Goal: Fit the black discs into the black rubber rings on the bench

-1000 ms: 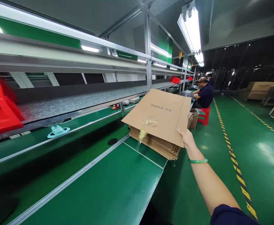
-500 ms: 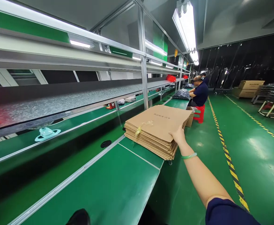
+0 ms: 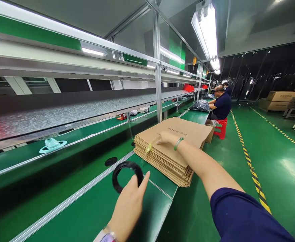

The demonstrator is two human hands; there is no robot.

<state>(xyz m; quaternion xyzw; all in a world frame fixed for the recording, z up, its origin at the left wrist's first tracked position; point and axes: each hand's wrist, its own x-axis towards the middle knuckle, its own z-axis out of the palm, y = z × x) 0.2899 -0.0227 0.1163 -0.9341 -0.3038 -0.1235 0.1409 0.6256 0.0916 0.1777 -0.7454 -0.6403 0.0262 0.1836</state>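
Observation:
A stack of flat brown cardboard sheets [image 3: 177, 148] lies on the green worktable [image 3: 91, 208], tied with a yellowish plastic strap [image 3: 148, 147]. My right hand [image 3: 165, 137] rests on top of the stack near the strap, fingers stretched out flat; a green bangle sits on its wrist. My left hand [image 3: 129, 205] is raised over the table and holds a black ring [image 3: 126, 173] by its lower edge, with one finger sticking out.
A conveyor belt [image 3: 48, 161] runs along the left with a pale teal part [image 3: 51, 144] on it. Metal shelving stands above. People [image 3: 220, 104] sit on red stools farther down the line. Cardboard boxes [image 3: 280, 99] stand at the right on the green floor.
My right hand let the top sheet down flat and moved from the stack's near corner onto its top by the strap. My left hand rose into view holding the black ring.

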